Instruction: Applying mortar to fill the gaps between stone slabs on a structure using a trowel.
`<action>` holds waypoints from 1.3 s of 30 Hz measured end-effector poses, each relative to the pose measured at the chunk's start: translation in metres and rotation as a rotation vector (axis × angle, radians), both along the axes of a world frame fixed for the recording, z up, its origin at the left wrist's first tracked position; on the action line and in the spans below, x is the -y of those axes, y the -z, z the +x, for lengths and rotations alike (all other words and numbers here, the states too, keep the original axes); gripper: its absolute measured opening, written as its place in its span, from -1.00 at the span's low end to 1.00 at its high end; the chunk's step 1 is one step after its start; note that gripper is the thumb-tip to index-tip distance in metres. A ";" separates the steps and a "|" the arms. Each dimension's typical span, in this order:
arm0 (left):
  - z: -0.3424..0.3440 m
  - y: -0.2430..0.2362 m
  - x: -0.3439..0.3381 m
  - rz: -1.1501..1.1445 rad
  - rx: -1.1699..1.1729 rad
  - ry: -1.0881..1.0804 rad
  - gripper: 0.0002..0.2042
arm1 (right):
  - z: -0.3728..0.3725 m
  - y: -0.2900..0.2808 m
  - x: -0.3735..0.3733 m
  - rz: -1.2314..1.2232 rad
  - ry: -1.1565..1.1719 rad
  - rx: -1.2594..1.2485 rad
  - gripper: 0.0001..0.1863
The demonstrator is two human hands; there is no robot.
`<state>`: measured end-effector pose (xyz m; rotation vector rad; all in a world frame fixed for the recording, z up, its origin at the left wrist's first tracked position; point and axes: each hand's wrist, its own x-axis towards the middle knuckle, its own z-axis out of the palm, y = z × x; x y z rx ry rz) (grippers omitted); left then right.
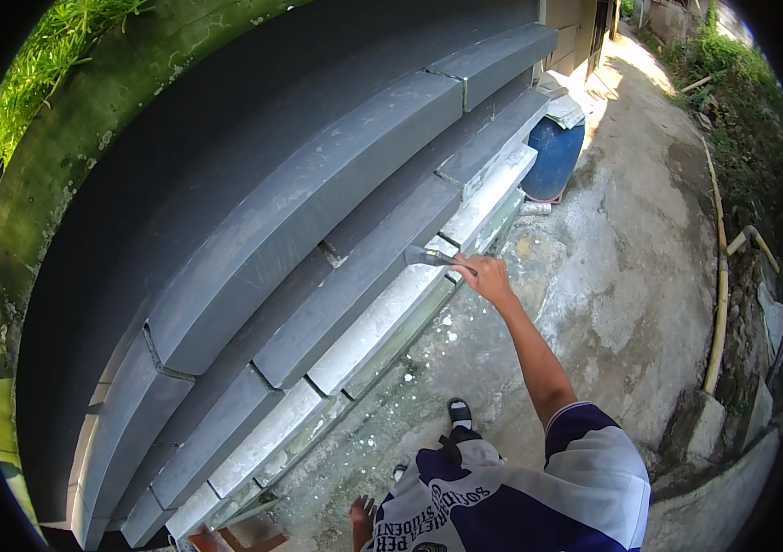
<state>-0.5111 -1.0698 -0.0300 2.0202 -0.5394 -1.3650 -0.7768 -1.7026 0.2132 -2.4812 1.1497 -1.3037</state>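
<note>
My right hand [485,278] is closed around the handle of a paintbrush [437,258]. The brush's grey-coated bristles rest at the boundary between a grey-painted ledge [368,281] and the whitish ledge [382,317] below it. Low in the picture, beside my shirt, my left hand [363,510] hangs with its fingers stretched out and nothing visible in it. Dark gaps divide the stepped ledges into blocks. The upper ledge [309,189] is dark grey, while the lowest band [401,336] is pale and greenish.
Past the wall's far end stands a blue drum [554,158] with pale pieces stacked on it. White spatters mark the concrete path [635,248]. Along the path's right edge lies a bamboo pole [719,276]. Reddish-brown material [249,536] sits near the wall at the lower left.
</note>
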 end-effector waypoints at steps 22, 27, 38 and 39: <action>0.006 0.088 -0.052 -0.140 0.091 0.030 -0.55 | 0.189 0.011 -0.304 0.321 -0.256 0.179 -0.71; 0.014 0.047 -0.033 -0.040 -0.570 -0.778 -0.57 | 0.180 0.011 -0.272 0.279 -0.325 0.146 -0.73; 0.042 0.065 -0.109 -0.160 -0.637 -0.831 -0.58 | 0.192 -0.015 -0.262 0.142 0.319 0.018 -0.74; 0.045 0.070 -0.119 -0.159 -0.641 -0.799 -0.56 | 0.210 -0.012 -0.289 0.179 0.284 0.008 -0.73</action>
